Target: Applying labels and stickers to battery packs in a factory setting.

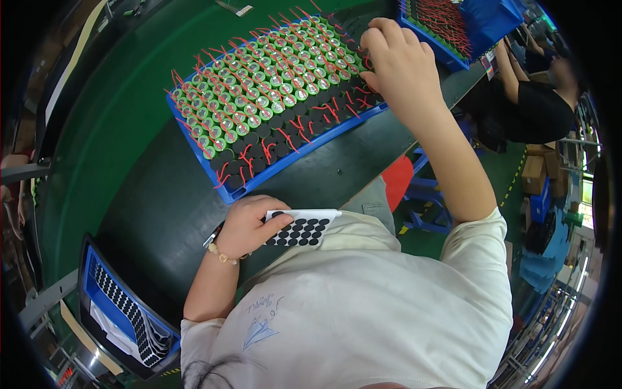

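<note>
My left hand (249,223) grips a white backing sheet of black round stickers (301,231) in front of my body, with the thumb lying over its upper corner. Beyond it a blue tray (304,146) stands at a slant on the dark table. It is packed with upright green cylindrical battery cells (265,81), with red wires running over their tops. Black discs (278,123) cover the cells along the near side and right end. At that right end my right hand (403,61) reaches over the cells, fingers bent down; its fingertips are partly hidden, and so is anything between them.
A blue bin (123,305) at the lower left holds more sticker sheets. At the upper right stands another blue tray (447,58) of red-wired cells. Another person (534,107) is at the right, near blue stools (427,207). A small tool (233,8) lies at the far edge.
</note>
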{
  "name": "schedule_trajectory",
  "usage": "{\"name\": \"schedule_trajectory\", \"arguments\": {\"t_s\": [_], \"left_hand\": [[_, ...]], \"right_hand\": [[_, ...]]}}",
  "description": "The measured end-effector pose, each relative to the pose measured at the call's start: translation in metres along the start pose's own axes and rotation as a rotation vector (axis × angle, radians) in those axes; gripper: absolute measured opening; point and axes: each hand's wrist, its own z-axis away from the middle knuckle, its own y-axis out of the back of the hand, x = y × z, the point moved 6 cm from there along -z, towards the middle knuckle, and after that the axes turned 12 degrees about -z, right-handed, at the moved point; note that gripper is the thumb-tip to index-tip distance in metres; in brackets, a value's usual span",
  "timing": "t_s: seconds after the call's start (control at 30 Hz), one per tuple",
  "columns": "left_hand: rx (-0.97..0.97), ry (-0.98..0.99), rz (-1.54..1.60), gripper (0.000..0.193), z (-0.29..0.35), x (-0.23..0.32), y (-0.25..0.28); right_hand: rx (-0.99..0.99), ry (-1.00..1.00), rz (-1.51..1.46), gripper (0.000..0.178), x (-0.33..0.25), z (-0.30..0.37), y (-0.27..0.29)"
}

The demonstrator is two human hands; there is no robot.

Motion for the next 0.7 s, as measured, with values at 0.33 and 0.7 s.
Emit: {"name": "schedule_trajectory", "arguments": {"t_s": [0.33,0.7], "left_hand": [[0.045,0.037,0.024,0.013,-0.003,-0.005,0.000],[0.188,0.101,-0.078,0.015,0.008,-0.007,-0.002]], "right_hand": [[-0.069,-0.001,-0.177,0.015,-0.004,0.028,0.005],[-0.083,-0.006,-0.322,0.038,-0.002,0.054,0.000]]}}
